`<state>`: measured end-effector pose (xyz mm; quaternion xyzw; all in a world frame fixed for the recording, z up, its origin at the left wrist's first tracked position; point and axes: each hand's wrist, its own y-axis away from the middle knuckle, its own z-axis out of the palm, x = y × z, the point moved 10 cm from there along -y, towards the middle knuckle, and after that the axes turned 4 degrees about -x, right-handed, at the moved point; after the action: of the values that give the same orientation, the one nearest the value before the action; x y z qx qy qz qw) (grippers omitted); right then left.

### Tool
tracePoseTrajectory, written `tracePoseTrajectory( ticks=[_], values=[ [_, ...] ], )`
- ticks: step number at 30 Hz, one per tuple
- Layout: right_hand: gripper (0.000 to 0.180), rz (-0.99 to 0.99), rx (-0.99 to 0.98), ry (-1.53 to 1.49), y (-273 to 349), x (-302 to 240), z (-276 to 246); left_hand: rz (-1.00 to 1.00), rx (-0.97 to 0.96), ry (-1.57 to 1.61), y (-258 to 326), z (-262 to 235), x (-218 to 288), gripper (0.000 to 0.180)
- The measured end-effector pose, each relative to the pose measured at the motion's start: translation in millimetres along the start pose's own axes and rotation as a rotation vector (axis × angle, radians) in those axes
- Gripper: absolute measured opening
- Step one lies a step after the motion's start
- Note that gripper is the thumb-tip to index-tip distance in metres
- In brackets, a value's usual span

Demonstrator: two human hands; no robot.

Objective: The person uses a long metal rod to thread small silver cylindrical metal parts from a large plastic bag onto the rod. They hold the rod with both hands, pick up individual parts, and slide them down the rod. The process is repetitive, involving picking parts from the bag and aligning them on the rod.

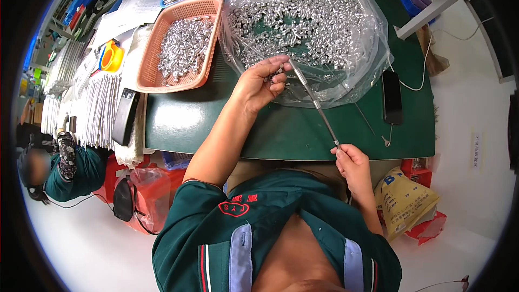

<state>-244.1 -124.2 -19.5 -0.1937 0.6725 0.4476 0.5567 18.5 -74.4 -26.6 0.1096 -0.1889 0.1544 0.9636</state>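
A thin metal rod slants across the front of the green table, with shiny silver sleeves around its upper part. My right hand pinches its lower end at the table's front edge. At the upper end is my left hand, its thumb and forefinger by the rod's tip. Its other fingers curl around several small metal sleeves; whether the fingertips grip the rod I cannot tell. Just beyond, a clear plastic bag lies spread open, full of small silver sleeves.
Left of the bag, an orange basket holds more small metal pieces. A black phone lies at the right, near a thin rod. Farther left are a dark case, a yellow tape dispenser and bundled white strips. Another person works at the left.
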Motion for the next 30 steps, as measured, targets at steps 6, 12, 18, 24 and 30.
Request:
tracePoseTrajectory(
  ticks=[6, 12, 18, 24, 30],
  values=[
    [0.013, -0.008, -0.014, 0.058, 4, 4, -3, 0.014, -0.045, 0.077, 0, 6, 3, 0.024],
    [0.013, -0.013, -0.019, 0.07, 3, 3, -2, -0.012, -0.035, 0.056, 0, 7, 0, 0.019],
    [0.012, 0.002, -0.032, 0.037, 3, 5, 0, -0.062, -0.072, 0.059, 1, 9, -5, 0.015],
    [0.013, 0.001, -0.037, 0.037, 4, 7, -1, -0.11, -0.081, 0.145, 1, 6, -10, 0.014],
    [0.014, -0.036, -0.014, 0.109, 3, 5, -5, -0.157, -0.096, 0.086, 2, 7, -13, 0.016]
  ],
)
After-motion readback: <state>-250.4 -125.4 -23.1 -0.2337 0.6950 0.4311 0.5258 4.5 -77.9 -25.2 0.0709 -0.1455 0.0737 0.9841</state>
